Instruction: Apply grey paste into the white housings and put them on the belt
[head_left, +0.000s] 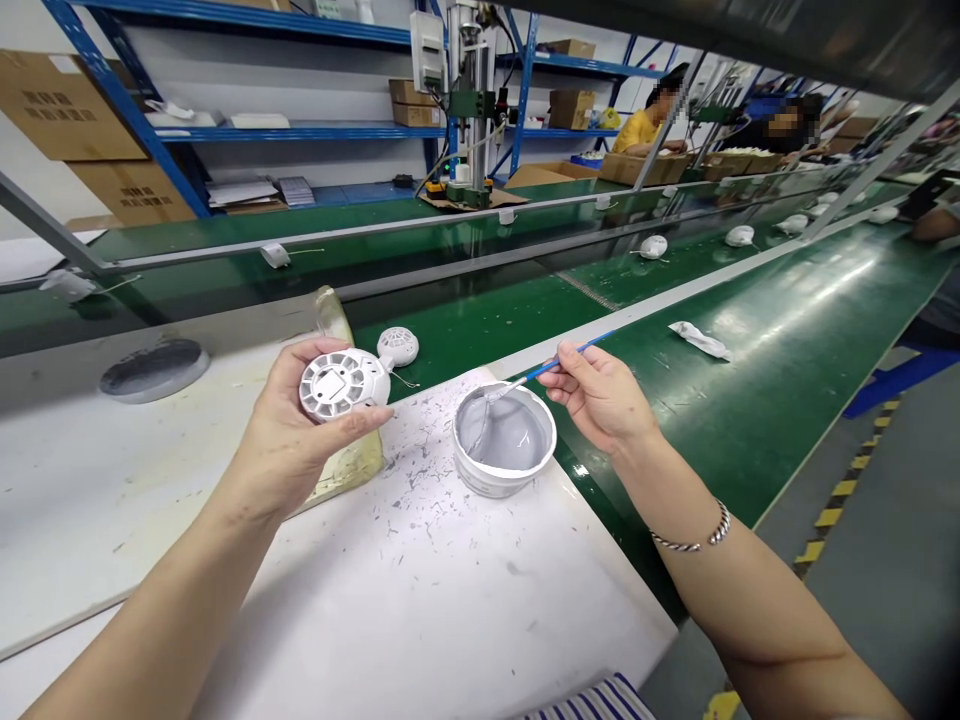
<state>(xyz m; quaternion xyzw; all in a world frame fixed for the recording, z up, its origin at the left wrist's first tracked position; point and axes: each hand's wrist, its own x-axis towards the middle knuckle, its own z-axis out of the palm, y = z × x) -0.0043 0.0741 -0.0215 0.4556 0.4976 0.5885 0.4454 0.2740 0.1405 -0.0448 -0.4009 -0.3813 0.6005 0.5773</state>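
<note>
My left hand [289,430] is wrapped round a white round vented part [345,385], its slotted face turned up. Between the thumb and fingers of my right hand [596,395] is a thin blue-handled brush [574,353], tilted down to the left. Its tip is inside a white tub [504,485] of grey paste, near the tub's left inner side. The tub stands on a white board [420,600] speckled with grey marks. Just behind my left hand, another white vented part [398,346] lies on the green surface.
A shallow grey-coated dish [155,370] sits on the left board beside a yellowish strip [349,465]. More white parts [652,247] and a crumpled white packet [701,341] lie on the green table [780,380]. Two people work far behind, near cardboard boxes [649,168].
</note>
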